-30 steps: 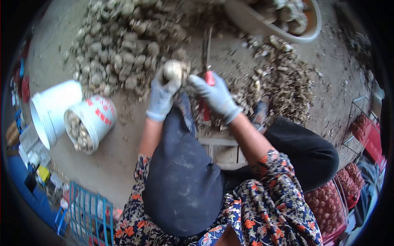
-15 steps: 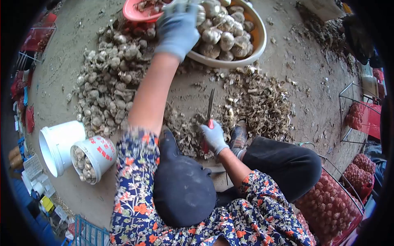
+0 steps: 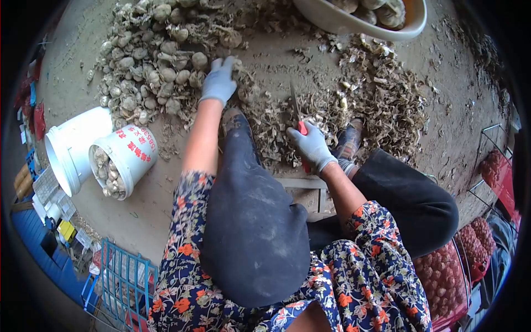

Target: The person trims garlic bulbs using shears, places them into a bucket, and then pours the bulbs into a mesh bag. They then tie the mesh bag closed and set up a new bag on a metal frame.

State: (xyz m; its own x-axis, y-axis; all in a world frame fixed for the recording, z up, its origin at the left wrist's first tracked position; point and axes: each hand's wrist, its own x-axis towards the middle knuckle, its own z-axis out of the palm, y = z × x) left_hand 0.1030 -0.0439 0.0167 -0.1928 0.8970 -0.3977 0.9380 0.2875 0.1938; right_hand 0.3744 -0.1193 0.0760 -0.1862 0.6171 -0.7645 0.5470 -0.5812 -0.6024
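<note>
The right hand (image 3: 311, 146), gloved, is clamped around the red handle of the shears (image 3: 299, 123). Their blades point up and away from the body, tips over the trimmings (image 3: 381, 99). The hand hangs just in front of the right knee, close to a shoe (image 3: 348, 141).

The left hand (image 3: 219, 80), also gloved, is stretched out at arm's length to the near edge of the garlic pile (image 3: 149, 61). Its fingers (image 3: 227, 63) lie spread on the bulbs there, touching them. Whether they have closed on a bulb cannot be told. The two hands are well apart, with dry husks on the ground between them.

The pile spreads up and to the left of the left hand. The trimmings, a heap of roots and stalks, lie to the right of the shears. Beyond them, at the top edge, a bowl (image 3: 354, 27) holds cleaned bulbs.

To the left of the body a white bucket (image 3: 133, 152) with red lettering lies on its side, with garlic in it. A second bucket (image 3: 74, 138), also on its side, touches it. A blue crate (image 3: 124, 282) stands lower left. Red mesh sacks (image 3: 442, 282) of garlic are stacked at the lower right. A wooden stool (image 3: 301, 191) shows between the knees.
</note>
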